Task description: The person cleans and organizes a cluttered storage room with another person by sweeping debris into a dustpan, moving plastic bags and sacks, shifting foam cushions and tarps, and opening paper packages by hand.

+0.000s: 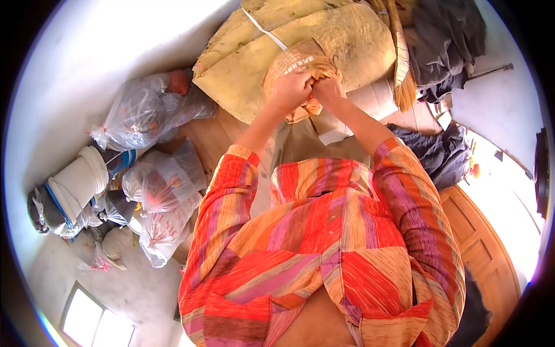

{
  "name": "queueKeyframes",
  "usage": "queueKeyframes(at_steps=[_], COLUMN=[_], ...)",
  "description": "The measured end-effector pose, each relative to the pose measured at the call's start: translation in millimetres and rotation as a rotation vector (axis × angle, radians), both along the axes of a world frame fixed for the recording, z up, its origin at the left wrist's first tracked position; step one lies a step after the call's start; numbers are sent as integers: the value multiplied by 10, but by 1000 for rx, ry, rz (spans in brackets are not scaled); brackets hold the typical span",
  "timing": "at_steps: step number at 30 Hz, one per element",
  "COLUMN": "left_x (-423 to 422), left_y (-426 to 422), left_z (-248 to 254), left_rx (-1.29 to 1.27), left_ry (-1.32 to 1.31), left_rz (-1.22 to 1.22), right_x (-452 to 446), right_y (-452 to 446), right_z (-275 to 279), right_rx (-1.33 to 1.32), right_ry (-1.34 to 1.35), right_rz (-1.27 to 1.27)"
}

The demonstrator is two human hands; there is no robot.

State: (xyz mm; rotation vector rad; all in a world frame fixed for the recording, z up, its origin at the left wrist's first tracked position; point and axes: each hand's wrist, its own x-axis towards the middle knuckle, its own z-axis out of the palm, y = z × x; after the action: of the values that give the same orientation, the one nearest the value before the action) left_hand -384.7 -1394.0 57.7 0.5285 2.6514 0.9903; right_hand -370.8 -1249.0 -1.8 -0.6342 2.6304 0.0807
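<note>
My left hand (pixel 291 91) and my right hand (pixel 328 91) are close together in front of me, fingers closed on an orange-brown bag (pixel 296 58) with pale printing. Its material is bunched between my fists, and a loose edge hangs below them. The bag's contents are hidden. Just beyond it, a thin white strip (pixel 265 30) runs across a large yellowish, stained foam-like slab (pixel 352 43).
Several filled plastic bags (pixel 136 113) and a white bucket (pixel 81 179) lie to the left by the wall. At right are a straw broom (pixel 403 92), dark cloth (pixel 442 43) and a wooden door (pixel 483 243). Wooden floor (pixel 211 139) shows between.
</note>
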Motion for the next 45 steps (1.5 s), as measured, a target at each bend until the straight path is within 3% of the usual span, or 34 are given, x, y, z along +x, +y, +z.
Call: queueKeyframes(at_steps=[3,6,9,18,25,36,45], left_x=[-253,-602,-728,-660,-649,-513,-546], left_y=[-24,-83,-167,-208,-278,-207,-150], left_z=[-12,167,259,77,110,68,230], left_rx=[-38,-31,-156,-153,-106,-84,-82], left_ry=[27,149,138,86,136,120,173], left_rz=[19,58,27,-3,0,-71,-2], right_x=[-217,-605,-652,-598,-550,-261,-327], right_y=[-69,-233,-299,-355,-163,-57,-49], right_z=[284,535,769,502,480,234,711], right_rx=[-46,88,168,137,-18,7,12], right_ry=[75,-34,-53,-76,149,175,122], right_rz=[36,-133,-35,-143,3,35,-2])
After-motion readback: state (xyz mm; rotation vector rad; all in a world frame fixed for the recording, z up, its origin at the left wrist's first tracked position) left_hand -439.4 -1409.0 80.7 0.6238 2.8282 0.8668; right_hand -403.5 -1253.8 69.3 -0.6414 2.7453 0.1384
